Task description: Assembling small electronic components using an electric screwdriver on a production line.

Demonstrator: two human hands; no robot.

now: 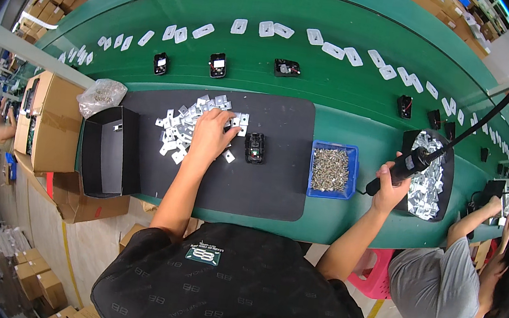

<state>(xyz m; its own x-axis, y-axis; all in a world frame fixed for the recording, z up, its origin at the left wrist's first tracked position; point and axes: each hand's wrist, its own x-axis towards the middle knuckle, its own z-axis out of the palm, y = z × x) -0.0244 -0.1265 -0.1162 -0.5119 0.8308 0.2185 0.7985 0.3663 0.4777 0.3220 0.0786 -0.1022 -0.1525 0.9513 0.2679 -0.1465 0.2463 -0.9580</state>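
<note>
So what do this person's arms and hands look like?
The left hand and right hand wear no gloves, and I see no watch or bracelet. Both forearms are bare below the short black sleeves of a black T-shirt, which has a faint grey pattern and a small dark green patch with white print.

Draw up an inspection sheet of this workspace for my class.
Surface: dark mat on green bench.
Job's things: one black unit on the mat; loose metal plates beside it; fasteners in a blue tray.
Clutter: clear bag, open black box and cardboard box at left.
Hands: left hand at the metal plates; right hand grips a black tool.
Cables: black cable rises from the black tool.
Surroundings: white pieces beyond; co-worker at right.
</note>
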